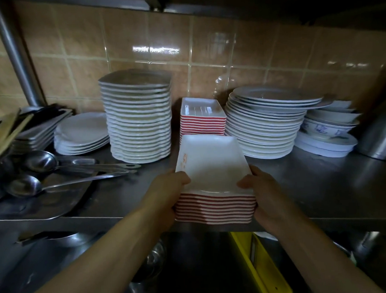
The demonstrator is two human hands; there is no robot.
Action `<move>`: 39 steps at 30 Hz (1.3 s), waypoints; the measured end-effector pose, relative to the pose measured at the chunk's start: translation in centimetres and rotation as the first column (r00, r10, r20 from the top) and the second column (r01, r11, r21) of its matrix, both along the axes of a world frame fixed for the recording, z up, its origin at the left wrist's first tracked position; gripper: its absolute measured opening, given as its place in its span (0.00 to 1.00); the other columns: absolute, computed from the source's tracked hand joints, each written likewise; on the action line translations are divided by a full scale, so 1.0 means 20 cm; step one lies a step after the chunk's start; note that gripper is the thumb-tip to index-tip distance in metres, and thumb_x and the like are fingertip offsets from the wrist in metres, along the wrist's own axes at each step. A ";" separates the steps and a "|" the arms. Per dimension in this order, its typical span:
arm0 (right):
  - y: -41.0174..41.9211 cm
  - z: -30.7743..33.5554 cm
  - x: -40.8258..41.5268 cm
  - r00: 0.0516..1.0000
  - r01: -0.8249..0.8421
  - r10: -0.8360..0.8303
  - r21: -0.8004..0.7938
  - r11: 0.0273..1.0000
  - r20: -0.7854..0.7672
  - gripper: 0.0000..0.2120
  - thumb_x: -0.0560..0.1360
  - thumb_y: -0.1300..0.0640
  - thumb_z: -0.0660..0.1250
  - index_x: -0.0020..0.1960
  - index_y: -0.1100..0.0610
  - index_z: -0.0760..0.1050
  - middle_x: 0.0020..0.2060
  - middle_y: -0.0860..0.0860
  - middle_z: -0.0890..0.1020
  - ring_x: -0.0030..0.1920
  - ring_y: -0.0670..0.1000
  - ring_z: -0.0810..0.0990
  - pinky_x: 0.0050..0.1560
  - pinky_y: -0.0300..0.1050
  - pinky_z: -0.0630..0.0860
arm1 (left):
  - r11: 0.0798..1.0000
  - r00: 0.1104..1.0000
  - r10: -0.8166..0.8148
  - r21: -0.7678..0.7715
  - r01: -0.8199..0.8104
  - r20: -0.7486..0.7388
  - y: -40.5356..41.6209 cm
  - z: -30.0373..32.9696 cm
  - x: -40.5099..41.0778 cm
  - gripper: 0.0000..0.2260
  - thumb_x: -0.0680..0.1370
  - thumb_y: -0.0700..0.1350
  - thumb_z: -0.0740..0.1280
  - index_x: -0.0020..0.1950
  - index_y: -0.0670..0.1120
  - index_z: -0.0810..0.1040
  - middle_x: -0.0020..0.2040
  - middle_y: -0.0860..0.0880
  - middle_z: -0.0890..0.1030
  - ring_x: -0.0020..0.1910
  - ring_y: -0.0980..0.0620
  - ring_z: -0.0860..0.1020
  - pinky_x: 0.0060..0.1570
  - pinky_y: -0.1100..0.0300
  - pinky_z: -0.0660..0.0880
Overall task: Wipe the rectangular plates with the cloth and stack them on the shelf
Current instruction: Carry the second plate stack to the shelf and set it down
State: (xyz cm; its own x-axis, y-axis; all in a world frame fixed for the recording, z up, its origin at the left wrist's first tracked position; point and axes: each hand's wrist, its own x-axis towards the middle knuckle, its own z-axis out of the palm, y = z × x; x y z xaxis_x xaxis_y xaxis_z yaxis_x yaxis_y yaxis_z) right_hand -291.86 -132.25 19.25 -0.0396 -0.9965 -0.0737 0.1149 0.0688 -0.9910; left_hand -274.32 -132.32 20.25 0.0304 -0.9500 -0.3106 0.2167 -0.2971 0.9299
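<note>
Both the left hand and the right hand clasp a stack of rectangular plates at the shelf front edge, just before the red-rimmed pile, so stacking seems underway and sliding inward likely follows.

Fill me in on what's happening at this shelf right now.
A person grips a stack of red-sided rectangular plates from both sides, left hand and right hand, at the front edge of the steel shelf. A matching stack sits behind it, between two piles of white plates. No cloth is in view.
</note>
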 end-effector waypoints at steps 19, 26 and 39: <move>-0.33 0.64 0.01 0.995 0.076 -0.079 -0.041 0.996 -0.067 0.09 0.72 0.67 0.58 0.34 0.60 0.70 0.22 0.53 0.74 0.29 0.52 0.74 0.33 0.44 0.72 | 0.985 0.995 -0.079 -0.151 0.087 0.058 -0.38 0.58 -0.03 0.07 0.77 0.35 0.58 0.41 0.40 0.73 0.32 0.44 0.76 0.29 0.48 0.76 0.29 0.59 0.74; -0.73 0.69 0.01 0.993 0.080 -0.082 -0.027 0.996 -0.084 0.14 0.69 0.69 0.55 0.27 0.57 0.61 0.18 0.50 0.62 0.18 0.49 0.64 0.25 0.37 0.63 | 0.990 0.994 -0.021 -0.133 0.036 0.109 -0.75 0.63 -0.07 0.12 0.76 0.34 0.55 0.33 0.41 0.66 0.30 0.46 0.67 0.28 0.49 0.70 0.31 0.57 0.70; -1.08 0.60 0.00 0.999 0.032 -0.030 -0.048 0.998 0.033 0.13 0.72 0.71 0.53 0.33 0.61 0.70 0.21 0.53 0.72 0.24 0.51 0.72 0.29 0.42 0.69 | 0.985 0.990 0.091 -0.158 -0.072 0.112 -1.06 0.58 -0.11 0.09 0.76 0.32 0.56 0.38 0.40 0.72 0.32 0.45 0.72 0.30 0.48 0.72 0.31 0.57 0.71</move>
State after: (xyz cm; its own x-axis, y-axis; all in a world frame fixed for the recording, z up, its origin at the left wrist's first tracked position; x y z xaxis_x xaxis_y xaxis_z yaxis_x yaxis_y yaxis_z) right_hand -291.93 -153.88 31.28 -0.0691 -0.9972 -0.0272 0.1481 0.0167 -0.9888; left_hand -276.61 -153.59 31.87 0.1374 -0.9789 -0.1512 0.1197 -0.1351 0.9836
